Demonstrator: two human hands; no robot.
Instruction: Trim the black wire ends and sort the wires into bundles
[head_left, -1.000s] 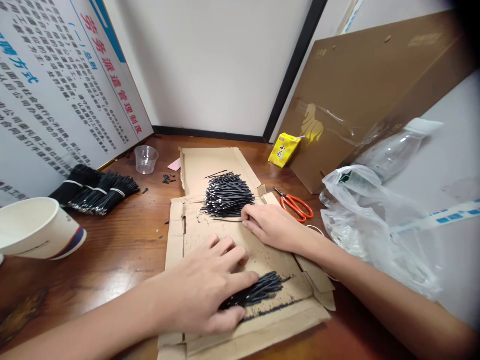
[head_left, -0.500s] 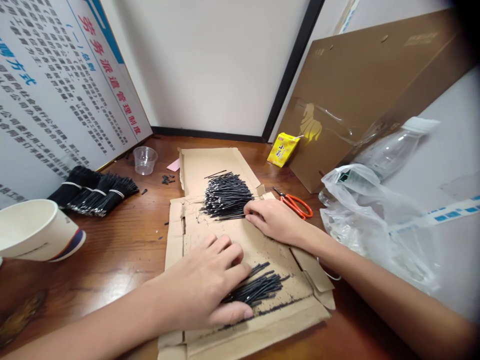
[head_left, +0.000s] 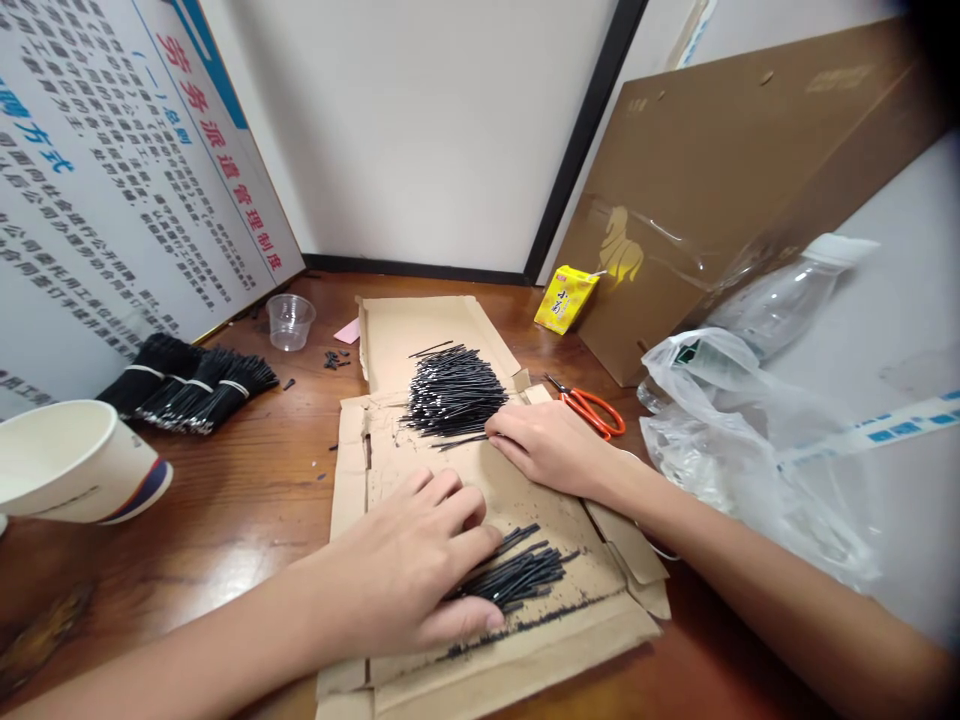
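Observation:
A flattened cardboard sheet [head_left: 405, 330] lies on the wooden table. A big heap of thin black wires [head_left: 454, 390] sits on its far half. My right hand [head_left: 551, 445] rests at the heap's near right edge, fingertips pinched on a few black wires drawn out of it. My left hand [head_left: 409, 575] lies palm down on the near half, fingers stretched and thumb pressed against a small bunch of black wires [head_left: 521, 575] that pokes out to its right.
Banded bundles of black wires [head_left: 191, 385] lie at the left by a leaning sign board [head_left: 112, 170]. A paper cup [head_left: 71, 465], a clear plastic cup [head_left: 290, 318], orange scissors [head_left: 592, 408], a yellow packet [head_left: 568, 297], a plastic bag [head_left: 735, 440] and a brown carton [head_left: 720, 180] surround the sheet.
My right hand reached into the heap's edge and pulled back slightly with a few wires. The bunch under my left hand has spread out a little.

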